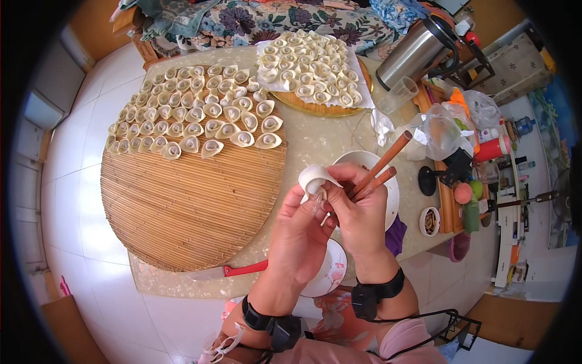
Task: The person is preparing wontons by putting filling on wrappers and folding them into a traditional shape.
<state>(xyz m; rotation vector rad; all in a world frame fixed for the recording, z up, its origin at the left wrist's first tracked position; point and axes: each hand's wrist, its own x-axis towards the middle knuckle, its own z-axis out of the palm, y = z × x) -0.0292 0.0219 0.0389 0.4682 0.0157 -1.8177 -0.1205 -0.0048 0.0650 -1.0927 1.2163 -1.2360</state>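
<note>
Between my hands is a folded wonton (314, 178), its pale wrapper curled round into a loop. My left hand (298, 236) pinches its lower side with thumb and fingers. My right hand (361, 218) grips the opposite corner and also holds a pair of wooden chopsticks (381, 161) that point up and to the right. Behind the hands sits a white bowl (392, 200), its contents mostly covered. Under my wrists lies a white plate (334, 268) with a pink flower pattern. Rows of folded wontons (191, 109) cover the far half of a round reed tray (191, 204).
More wontons (313, 68) sit on white paper over a second round tray (300, 104). A red-handled knife (245, 269) lies by the reed tray's near edge. At right are a steel thermos jug (416, 52), a clear cup (399, 95), a small white dish (429, 221) and plastic bags (443, 132).
</note>
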